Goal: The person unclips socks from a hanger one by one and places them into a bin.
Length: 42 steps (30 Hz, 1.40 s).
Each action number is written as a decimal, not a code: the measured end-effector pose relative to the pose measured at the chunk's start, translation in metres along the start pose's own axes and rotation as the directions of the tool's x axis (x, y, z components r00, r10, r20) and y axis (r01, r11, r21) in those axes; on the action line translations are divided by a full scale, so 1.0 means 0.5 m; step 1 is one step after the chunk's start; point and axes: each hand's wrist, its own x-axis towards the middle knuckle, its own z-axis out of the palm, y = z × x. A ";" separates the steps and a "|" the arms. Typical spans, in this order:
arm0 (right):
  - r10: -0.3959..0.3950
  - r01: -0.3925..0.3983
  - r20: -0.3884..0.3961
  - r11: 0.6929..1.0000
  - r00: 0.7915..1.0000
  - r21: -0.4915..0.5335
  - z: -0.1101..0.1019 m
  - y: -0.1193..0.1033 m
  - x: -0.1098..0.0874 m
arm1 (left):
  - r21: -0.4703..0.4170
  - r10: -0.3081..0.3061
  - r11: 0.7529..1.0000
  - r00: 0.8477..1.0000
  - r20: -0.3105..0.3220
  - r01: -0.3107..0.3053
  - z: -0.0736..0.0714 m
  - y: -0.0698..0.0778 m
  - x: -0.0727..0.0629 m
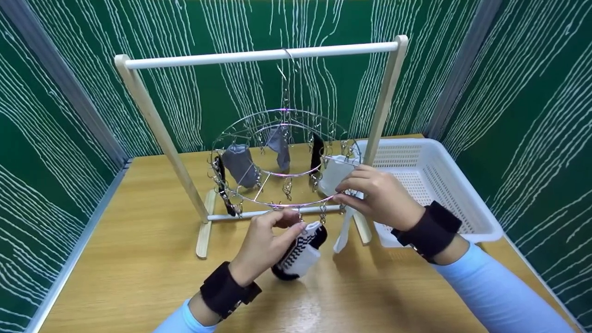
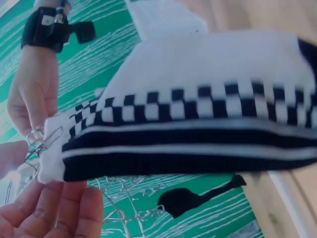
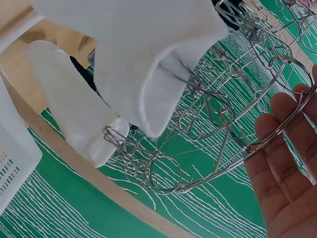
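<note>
The left hand (image 1: 266, 243) is pinching the checkered sock (image 1: 301, 256) and its clip (image 2: 48, 144) at the near side of the round hanger (image 1: 286, 175); the right hand (image 1: 384, 199) is gripping the wire rim farther right. Good technique is probably steadying that rim and checking that the clip is biting the cuff squarely before letting go.

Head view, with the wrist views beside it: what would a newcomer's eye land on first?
Probably the black-and-white checkered sock, at the near side of the round clip hanger, with the left hand at its top. Next, the hanger itself, hung from the white bar in mid-scene, its rim held by the right hand. Then the white basket on the right.
</note>
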 end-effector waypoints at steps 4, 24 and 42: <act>-0.011 0.011 -0.014 1.000 1.000 0.010 0.002 0.000 -0.003 | 0.009 -0.007 1.000 1.000 -0.007 0.007 0.001 0.000 0.000; -0.038 0.040 -0.068 0.999 0.997 0.032 -0.001 0.000 -0.003 | 0.034 0.044 0.999 0.995 -0.086 -0.041 0.001 0.008 0.004; -0.001 0.003 -0.112 1.000 0.994 0.018 -0.028 -0.014 -0.027 | 0.045 0.029 0.999 0.997 -0.066 -0.026 -0.003 0.024 0.013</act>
